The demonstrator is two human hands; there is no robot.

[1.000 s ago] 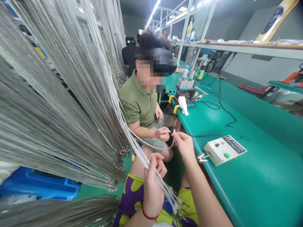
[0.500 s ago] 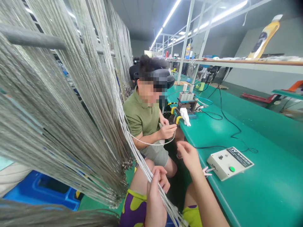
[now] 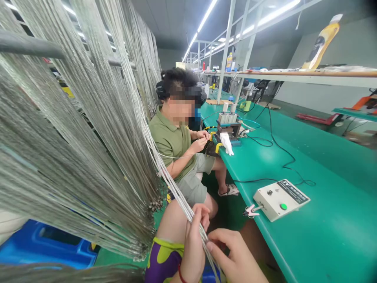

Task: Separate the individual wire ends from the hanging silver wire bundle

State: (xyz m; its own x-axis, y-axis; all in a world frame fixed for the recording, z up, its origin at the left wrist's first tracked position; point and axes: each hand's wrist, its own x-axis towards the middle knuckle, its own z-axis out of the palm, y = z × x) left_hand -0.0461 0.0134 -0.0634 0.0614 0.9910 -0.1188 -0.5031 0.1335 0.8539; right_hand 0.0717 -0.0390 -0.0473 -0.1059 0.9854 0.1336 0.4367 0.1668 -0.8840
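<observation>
A thin bundle of silvery cables (image 3: pixel 178 190) slants down from the hanging mass on the left to my lap. My left hand (image 3: pixel 198 232) is closed round this bundle just above my knee. Lower down, my right hand (image 3: pixel 228 251) meets the same bundle, its thumb and forefinger pinched together at the strands; how many they grip is hidden. One single cable (image 3: pixel 173 157) runs off toward the co-worker's hands (image 3: pixel 202 140), which are close together in front of the chest.
Dense cables (image 3: pixel 88 129) hang from a grey rail at my left. To the right, a green bench (image 3: pixel 324 220) carries a control box (image 3: pixel 281 199) with a green button, a pink-handled clip, and a press (image 3: pixel 228 125) with a white glove on it. A bottle (image 3: pixel 322 43) lies tilted on the shelf.
My right hand has come down from in front of the co-worker to the bundle in my left hand. The co-worker's hands have drawn together and moved up, and their cable hangs less low.
</observation>
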